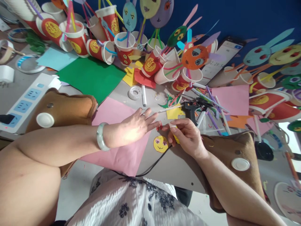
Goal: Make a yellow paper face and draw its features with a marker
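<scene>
My left hand [134,128] is stretched out flat over pink paper [117,157], palm down, fingers extended to the right. A small red piece [160,126] shows at its fingertips; whether they touch it I cannot tell. My right hand [188,135] is closed in a pinch on a small yellow and white piece [176,135], mostly hidden by the fingers. Between and just below the hands lies a round yellow paper face [161,144], drawn with eyes and a smile. A black glue gun [190,110] rests beyond my right hand.
Red-and-white paper cups [124,47] with paper faces and pipe cleaners crowd the back. Green paper [91,78], a white tape roll [135,93] and a white marker [144,95] lie ahead. Brown cushions [63,106] flank the arms. A power strip [28,100] is left; a black cable [155,163] crosses the front.
</scene>
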Demonstrator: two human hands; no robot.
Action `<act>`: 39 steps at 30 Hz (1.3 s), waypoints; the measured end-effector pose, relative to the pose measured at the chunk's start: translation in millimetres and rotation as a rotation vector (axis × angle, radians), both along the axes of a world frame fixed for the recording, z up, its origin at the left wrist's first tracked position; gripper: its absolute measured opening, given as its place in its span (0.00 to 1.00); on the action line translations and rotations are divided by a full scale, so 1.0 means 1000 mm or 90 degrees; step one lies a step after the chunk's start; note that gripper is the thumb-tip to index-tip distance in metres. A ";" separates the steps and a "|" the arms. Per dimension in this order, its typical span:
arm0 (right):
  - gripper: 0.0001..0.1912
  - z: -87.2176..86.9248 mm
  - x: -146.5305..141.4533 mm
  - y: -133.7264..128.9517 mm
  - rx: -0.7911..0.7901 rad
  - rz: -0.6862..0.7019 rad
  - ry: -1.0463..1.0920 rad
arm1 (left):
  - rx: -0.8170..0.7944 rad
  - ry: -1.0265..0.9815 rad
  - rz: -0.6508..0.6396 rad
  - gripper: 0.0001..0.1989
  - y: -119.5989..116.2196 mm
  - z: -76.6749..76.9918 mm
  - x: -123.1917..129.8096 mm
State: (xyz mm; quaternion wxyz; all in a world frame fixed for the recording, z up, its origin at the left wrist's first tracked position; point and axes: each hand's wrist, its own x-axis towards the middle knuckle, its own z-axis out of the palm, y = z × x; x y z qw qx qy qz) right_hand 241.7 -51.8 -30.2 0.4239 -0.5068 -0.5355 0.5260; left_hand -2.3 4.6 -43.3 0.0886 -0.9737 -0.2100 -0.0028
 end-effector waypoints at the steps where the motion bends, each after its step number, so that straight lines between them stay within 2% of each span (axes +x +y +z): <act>1: 0.16 0.000 0.000 0.000 0.003 -0.005 0.000 | -0.004 -0.002 -0.004 0.32 0.000 0.000 -0.001; 6: 0.24 0.001 0.002 -0.002 0.011 -0.031 -0.034 | -0.039 -0.031 -0.008 0.32 -0.001 0.002 -0.003; 12: 0.15 -0.006 0.004 -0.004 0.101 -0.058 -0.194 | -0.028 -0.026 0.003 0.33 -0.001 -0.001 -0.002; 15: 0.10 -0.005 0.006 -0.002 0.171 -0.023 -0.280 | -0.040 -0.017 -0.004 0.33 0.003 -0.005 -0.001; 19: 0.06 -0.002 0.008 0.001 0.243 0.066 -0.369 | -0.050 -0.016 -0.002 0.34 0.004 -0.005 0.000; 25: 0.15 -0.002 0.010 0.001 0.209 0.089 -0.421 | -0.048 0.001 0.008 0.33 0.003 0.003 0.000; 29: 0.14 -0.004 0.012 0.000 0.203 0.088 -0.439 | -0.024 0.030 0.002 0.32 0.001 0.008 -0.001; 32: 0.10 -0.004 0.011 -0.002 0.197 0.032 -0.429 | -0.025 0.044 0.005 0.32 0.001 0.011 -0.002; 35: 0.06 -0.002 0.009 -0.003 0.237 -0.009 -0.431 | -0.037 0.047 0.006 0.32 0.001 0.013 -0.001; 39: 0.02 0.000 0.006 -0.003 0.303 0.025 -0.415 | -0.043 0.057 0.004 0.32 0.002 0.016 0.000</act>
